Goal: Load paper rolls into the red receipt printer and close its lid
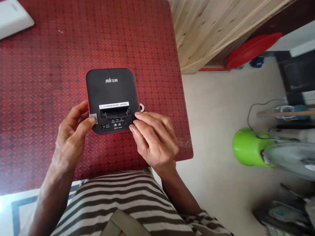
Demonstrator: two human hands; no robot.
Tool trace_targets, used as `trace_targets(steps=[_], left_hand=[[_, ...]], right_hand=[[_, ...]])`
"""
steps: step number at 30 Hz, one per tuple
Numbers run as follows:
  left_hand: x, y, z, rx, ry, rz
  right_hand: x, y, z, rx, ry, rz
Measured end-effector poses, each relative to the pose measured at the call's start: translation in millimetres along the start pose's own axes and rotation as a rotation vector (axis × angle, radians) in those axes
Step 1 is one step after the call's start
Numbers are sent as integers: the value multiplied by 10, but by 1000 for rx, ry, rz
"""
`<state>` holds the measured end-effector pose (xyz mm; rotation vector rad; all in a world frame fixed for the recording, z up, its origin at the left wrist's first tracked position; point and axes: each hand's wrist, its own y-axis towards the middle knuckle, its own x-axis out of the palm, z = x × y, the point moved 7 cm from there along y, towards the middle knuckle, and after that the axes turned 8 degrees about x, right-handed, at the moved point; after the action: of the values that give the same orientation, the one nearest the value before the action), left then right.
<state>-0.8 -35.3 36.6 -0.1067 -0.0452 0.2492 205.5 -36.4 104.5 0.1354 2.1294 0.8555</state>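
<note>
A black receipt printer (112, 88) with a red underside lies on the red patterned tablecloth (49, 65), its paper slot facing me. My left hand (71, 134) grips its near left corner, the thumb pressed on a small grey button. At the near right corner my right hand (154, 137) rests its curled fingers on the edge, fingertips beside the row of small buttons. A white ring shows just past the printer's right side.
A white flat object (13, 16) lies at the table's far left corner. The table's right edge drops to a pale floor. A green fan base (248, 147), a red basin (253, 47) and a wooden panel stand on the right.
</note>
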Motion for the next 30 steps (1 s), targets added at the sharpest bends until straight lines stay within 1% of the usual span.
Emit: trace_targets(steps=[4, 9, 13, 20, 24, 27, 28, 30], left_hand=[[6, 24, 7, 0, 36, 3], [63, 21, 0, 32, -45, 54], [117, 4, -16, 38, -98, 76], [110, -3, -30, 51, -94, 138], [90, 3, -57, 48, -56, 137], [87, 6, -76, 58, -27, 112], [80, 4, -86, 64, -21, 113], [62, -1, -112, 81, -12, 118]], right_hand=[[11, -25, 37, 1, 12, 4], [-13, -14, 68, 44, 6, 6], [-52, -1, 46, 37, 27, 41], [-7, -2, -10, 13, 48, 62], [1, 10, -51, -15, 64, 82], [20, 95, -49, -27, 66, 36], [50, 147, -39, -26, 57, -6], [173, 283, -17, -28, 17, -144]])
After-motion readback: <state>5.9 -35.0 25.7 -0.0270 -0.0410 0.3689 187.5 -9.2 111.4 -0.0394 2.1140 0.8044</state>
